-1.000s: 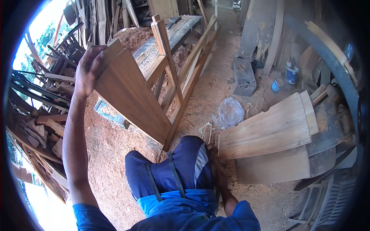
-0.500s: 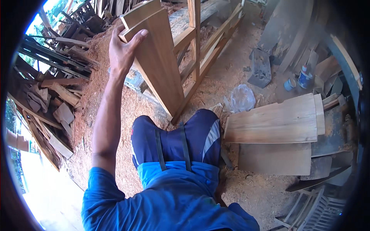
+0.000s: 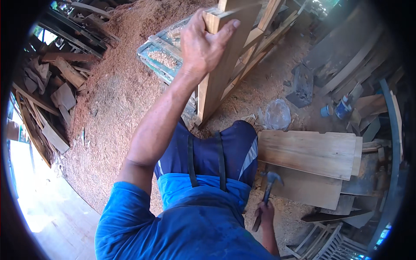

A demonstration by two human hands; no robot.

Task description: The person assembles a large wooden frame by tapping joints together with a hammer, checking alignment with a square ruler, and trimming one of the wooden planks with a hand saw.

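Head view: left grip (image 3: 200, 50) on a board (image 3: 236, 43), right grip (image 3: 265, 213) around a hammer (image 3: 268, 189)

The board runs from the left grip down toward the body, its lower end close in front of the knees (image 3: 236, 134). That grip is closed to the thickness of the wood, fingers bent over the left side of the upper end and thumb stretched across to the right. The hammer lies well to the lower right, its handle wrapped by the right grip, which is closed around it; the metal head points away from the body, curved claw turned right, and the butt of the handle shows below the fingers.

Just right of the left grip, behind the board, is a timber frame (image 3: 269, 15); I cannot tell whether the two are joined. To that grip's left is a low blue-green crate (image 3: 156, 56) with shavings in it.

Ahead and to the right of the right grip, a pale panel (image 3: 307, 151) overlaps a greyer panel (image 3: 303, 186). Farther ahead come a clear plastic bag (image 3: 277, 115), a dark box (image 3: 301, 86) and a small blue tub (image 3: 326, 111). Well left of the left grip, scrap wood (image 3: 63, 95) is heaped beside a floor (image 3: 112, 108) strewn with shavings.
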